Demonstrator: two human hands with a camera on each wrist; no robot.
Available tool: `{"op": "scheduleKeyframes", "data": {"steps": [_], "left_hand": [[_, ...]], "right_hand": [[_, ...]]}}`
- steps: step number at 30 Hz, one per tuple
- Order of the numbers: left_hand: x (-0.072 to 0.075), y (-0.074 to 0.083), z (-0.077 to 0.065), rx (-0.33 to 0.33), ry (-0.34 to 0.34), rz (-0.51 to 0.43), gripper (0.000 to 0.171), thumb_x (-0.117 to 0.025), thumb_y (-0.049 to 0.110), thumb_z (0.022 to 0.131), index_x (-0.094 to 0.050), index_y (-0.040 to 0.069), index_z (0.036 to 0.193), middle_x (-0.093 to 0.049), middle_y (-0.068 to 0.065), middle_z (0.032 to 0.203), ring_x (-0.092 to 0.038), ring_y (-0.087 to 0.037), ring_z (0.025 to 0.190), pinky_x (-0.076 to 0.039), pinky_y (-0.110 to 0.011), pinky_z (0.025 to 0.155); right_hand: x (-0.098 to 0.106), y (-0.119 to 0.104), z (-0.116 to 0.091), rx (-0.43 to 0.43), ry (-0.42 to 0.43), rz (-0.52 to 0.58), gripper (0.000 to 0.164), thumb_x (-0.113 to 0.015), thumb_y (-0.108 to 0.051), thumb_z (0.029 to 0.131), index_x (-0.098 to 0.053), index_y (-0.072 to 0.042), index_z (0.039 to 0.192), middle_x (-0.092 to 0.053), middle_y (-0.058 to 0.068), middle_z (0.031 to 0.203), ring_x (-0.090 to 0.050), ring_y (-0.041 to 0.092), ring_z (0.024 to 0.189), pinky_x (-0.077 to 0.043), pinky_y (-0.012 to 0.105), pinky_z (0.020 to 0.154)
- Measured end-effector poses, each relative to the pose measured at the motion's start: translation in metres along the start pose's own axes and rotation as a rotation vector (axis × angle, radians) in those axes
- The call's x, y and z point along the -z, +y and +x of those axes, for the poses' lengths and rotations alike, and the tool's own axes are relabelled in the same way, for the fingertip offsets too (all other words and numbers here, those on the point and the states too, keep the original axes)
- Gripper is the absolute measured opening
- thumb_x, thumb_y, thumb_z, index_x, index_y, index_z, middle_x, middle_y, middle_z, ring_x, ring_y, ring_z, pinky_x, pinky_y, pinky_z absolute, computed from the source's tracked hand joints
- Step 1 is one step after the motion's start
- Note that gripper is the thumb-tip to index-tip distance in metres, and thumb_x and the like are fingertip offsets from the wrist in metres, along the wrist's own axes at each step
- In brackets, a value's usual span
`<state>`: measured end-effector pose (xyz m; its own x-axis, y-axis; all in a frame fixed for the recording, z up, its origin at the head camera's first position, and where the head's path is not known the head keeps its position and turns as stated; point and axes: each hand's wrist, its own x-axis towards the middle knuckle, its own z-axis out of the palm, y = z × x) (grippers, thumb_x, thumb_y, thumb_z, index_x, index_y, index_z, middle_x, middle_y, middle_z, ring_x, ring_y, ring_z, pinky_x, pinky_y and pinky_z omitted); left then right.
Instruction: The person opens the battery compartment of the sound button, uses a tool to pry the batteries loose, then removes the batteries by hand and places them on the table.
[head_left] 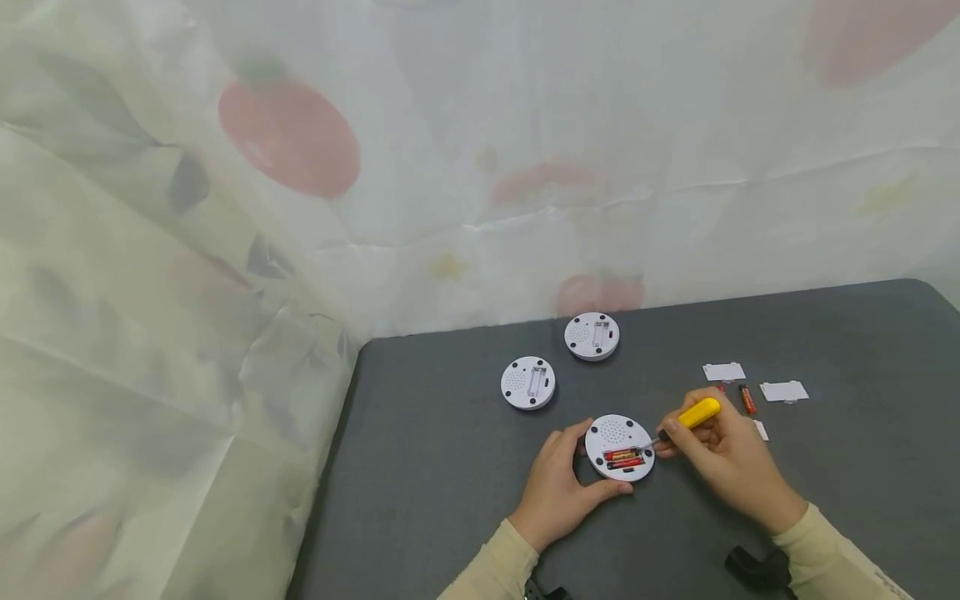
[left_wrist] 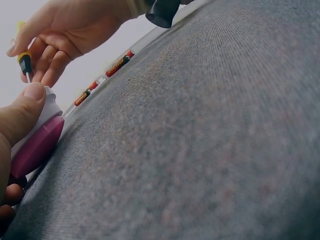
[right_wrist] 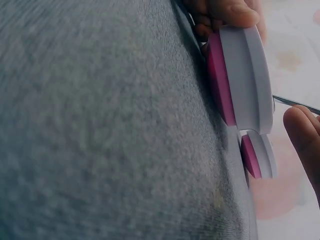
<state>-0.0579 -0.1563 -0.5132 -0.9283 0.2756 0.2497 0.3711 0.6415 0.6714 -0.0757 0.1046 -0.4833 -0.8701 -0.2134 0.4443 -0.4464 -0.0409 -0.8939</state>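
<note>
My left hand grips a round white device by its edge, thumb at the near side and fingers at the far left. Its back faces up, showing speaker holes and a compartment with two red-and-black batteries side by side. The left wrist view shows the device's pink face turned to the table. My right hand pinches a screwdriver with a yellow handle and black collar. Its thin metal shaft slants down left, the tip right at the batteries' right end.
Two similar white devices, one at the left and one near the back edge, lie with bare battery compartments upward. Right of them are white covers and a loose battery; another battery and cover are partly hidden behind my right hand. A patterned curtain hangs behind the table.
</note>
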Motion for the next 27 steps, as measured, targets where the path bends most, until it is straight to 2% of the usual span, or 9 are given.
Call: {"op": "scheduleKeyframes", "data": {"steps": [5, 8, 12, 16, 21, 27], "left_hand": [[-0.001, 0.000, 0.001, 0.002, 0.011, 0.008, 0.095, -0.099, 0.052, 0.076, -0.059, 0.013, 0.152, -0.065, 0.006, 0.118, -0.059, -0.003, 0.104, -0.052, -0.023, 0.092], [-0.002, -0.001, 0.001, 0.000, 0.017, 0.005, 0.095, -0.099, 0.052, 0.076, -0.059, 0.012, 0.152, -0.065, 0.006, 0.116, -0.058, -0.003, 0.102, -0.051, -0.021, 0.090], [-0.001, -0.002, 0.000, -0.011, 0.025, -0.002, 0.095, -0.099, 0.050, 0.077, -0.058, 0.010, 0.153, -0.066, 0.005, 0.116, -0.059, -0.004, 0.103, -0.052, -0.023, 0.091], [-0.001, -0.003, -0.001, -0.015, 0.015, -0.006, 0.095, -0.098, 0.048, 0.079, -0.056, 0.009, 0.155, -0.067, 0.003, 0.120, -0.060, -0.006, 0.108, -0.053, -0.027, 0.095], [0.000, -0.004, -0.001, -0.007, -0.003, -0.009, 0.095, -0.096, 0.050, 0.082, -0.055, 0.009, 0.157, -0.067, 0.001, 0.125, -0.060, -0.007, 0.110, -0.053, -0.029, 0.097], [0.001, -0.003, -0.001, 0.021, -0.026, -0.010, 0.096, -0.095, 0.051, 0.082, -0.053, 0.010, 0.158, -0.066, 0.002, 0.126, -0.058, -0.006, 0.110, -0.053, -0.029, 0.096]], "right_hand": [[0.002, 0.005, 0.000, -0.028, -0.005, 0.105, 0.027, -0.058, 0.025, 0.100, -0.043, 0.016, 0.120, -0.063, 0.025, 0.103, -0.080, 0.029, 0.090, -0.064, 0.045, 0.068], [0.005, 0.008, -0.001, -0.075, -0.007, 0.146, 0.024, -0.055, 0.022, 0.103, -0.040, 0.012, 0.119, -0.059, 0.025, 0.104, -0.080, 0.031, 0.094, -0.064, 0.049, 0.071], [0.005, 0.011, -0.001, -0.105, -0.007, 0.211, 0.019, -0.051, 0.018, 0.107, -0.037, 0.011, 0.118, -0.060, 0.029, 0.106, -0.080, 0.036, 0.094, -0.063, 0.053, 0.073], [0.006, 0.015, -0.003, -0.149, 0.010, 0.309, 0.017, -0.047, 0.013, 0.111, -0.031, 0.014, 0.118, -0.064, 0.029, 0.107, -0.080, 0.041, 0.091, -0.062, 0.054, 0.074], [0.008, 0.020, -0.004, -0.226, 0.036, 0.428, 0.009, -0.042, 0.006, 0.115, -0.034, 0.005, 0.119, -0.065, 0.034, 0.110, -0.079, 0.044, 0.092, -0.062, 0.056, 0.078], [0.010, 0.021, -0.001, -0.236, 0.045, 0.458, 0.008, -0.043, 0.003, 0.116, -0.036, -0.001, 0.118, -0.067, 0.031, 0.109, -0.080, 0.042, 0.093, -0.062, 0.056, 0.079]]}}
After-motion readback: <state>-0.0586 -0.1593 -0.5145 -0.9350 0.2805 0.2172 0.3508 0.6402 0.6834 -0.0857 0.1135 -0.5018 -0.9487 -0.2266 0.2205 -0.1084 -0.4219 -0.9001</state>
